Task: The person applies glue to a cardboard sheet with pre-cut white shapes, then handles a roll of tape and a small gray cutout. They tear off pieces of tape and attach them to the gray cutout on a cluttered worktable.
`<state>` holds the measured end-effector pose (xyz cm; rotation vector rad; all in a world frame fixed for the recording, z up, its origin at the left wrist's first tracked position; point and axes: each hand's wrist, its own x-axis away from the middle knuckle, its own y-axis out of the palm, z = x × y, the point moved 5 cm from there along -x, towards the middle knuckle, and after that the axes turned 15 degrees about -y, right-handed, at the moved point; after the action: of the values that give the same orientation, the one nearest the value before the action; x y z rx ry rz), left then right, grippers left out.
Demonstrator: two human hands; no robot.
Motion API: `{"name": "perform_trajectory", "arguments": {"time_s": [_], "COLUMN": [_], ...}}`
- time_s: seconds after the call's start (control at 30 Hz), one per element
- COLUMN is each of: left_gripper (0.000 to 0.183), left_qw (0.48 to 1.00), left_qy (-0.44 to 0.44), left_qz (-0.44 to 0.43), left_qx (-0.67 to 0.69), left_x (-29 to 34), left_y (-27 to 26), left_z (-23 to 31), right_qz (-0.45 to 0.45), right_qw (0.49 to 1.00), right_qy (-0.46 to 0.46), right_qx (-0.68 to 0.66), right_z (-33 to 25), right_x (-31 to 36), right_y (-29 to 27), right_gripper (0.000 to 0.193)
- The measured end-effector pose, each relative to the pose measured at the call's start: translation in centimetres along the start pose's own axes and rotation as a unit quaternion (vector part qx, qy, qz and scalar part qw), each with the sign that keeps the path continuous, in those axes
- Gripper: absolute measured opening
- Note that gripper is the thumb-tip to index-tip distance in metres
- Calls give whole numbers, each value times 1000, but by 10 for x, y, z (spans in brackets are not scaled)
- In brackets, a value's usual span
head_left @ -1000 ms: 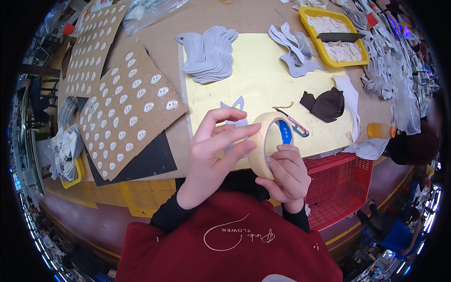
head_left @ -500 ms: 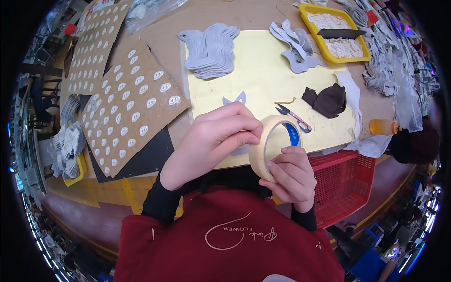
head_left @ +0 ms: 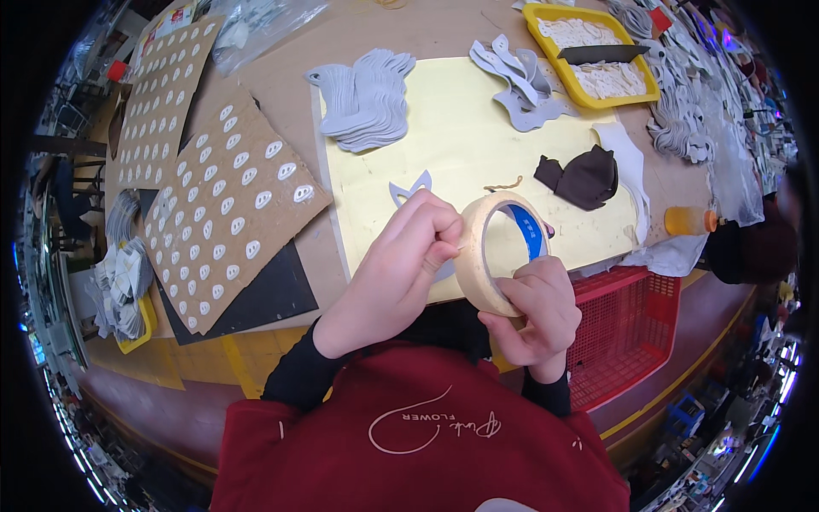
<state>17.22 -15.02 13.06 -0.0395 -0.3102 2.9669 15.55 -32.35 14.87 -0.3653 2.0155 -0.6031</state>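
Observation:
My right hand [head_left: 539, 311] grips a roll of cream masking tape [head_left: 472, 280] by its lower right side, with the fingers through its blue-printed core. At the roll's left edge my left hand [head_left: 394, 271] is closed in a pinch on the tape, its thumb and fingertips against the roll; the tape's loose end is too small to make out. A grey cut piece with pointed tips [head_left: 421, 182] lies on the yellow sheet [head_left: 461, 102], partly hidden behind my left hand. Behind the roll, only a bit of the scissors' pink handle [head_left: 549, 231] shows.
Grey cut pieces are stacked [head_left: 365, 102] at the sheet's back left; others lie loose [head_left: 520, 85]. Dark brown fabric [head_left: 584, 177] and a yellow tray [head_left: 539, 38] are to the right. Brown boards with white pieces [head_left: 235, 188] lie left. A red basket [head_left: 627, 333] stands below the table edge.
The roll and right hand have shifted slightly, and the roll now covers most of the scissors. My left hand has moved lower, still pinching at the roll's edge. The whole view has shifted a little.

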Motion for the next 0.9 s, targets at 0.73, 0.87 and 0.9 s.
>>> {"name": "perform_trajectory", "arguments": {"time_s": [0.73,0.87,0.9], "left_gripper": [10,9,9], "left_qw": [994,996,996], "left_qy": [-21,-25,-18], "left_qz": [88,75,76], "left_qx": [-54,-42,-44], "left_x": [-5,-4,-4], "left_y": [16,21,22], "left_z": [-5,1,3], "right_qz": [6,12,18], "right_qw": [994,990,990], "right_qy": [89,90,96], "right_qx": [60,103,99], "right_z": [21,28,30], "right_x": [15,14,14], "right_y": [-12,-19,-21], "right_gripper": [30,29,29]}}
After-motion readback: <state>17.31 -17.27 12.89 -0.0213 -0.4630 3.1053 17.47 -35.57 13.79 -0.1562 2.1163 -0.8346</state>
